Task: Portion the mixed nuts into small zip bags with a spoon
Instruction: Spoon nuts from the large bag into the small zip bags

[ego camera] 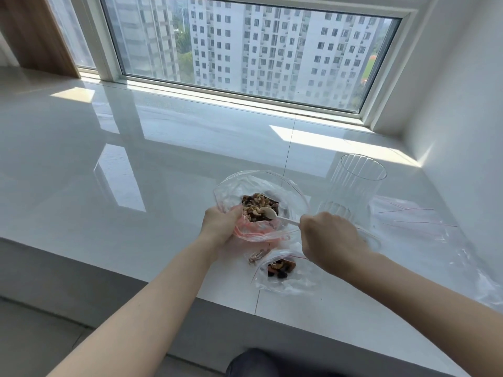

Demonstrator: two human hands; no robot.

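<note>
A large clear zip bag [288, 191] stands open on the white sill, with mixed nuts [257, 205] heaped inside. My left hand [221, 223] grips the bag's near rim by its red zip strip. My right hand [330, 238] holds the handle of a pale spoon [272, 214], whose bowl lies on the nuts inside the bag. A small zip bag [285, 276] lies just in front, holding a small portion of nuts [280, 268]. A few loose nuts [257, 257] sit on the sill beside it.
A ribbed clear glass [353, 186] stands to the right of the big bag. Several flat zip bags [419, 221] lie spread at the right. The sill's front edge [136, 270] drops off near me; a window and a white wall bound the back and right.
</note>
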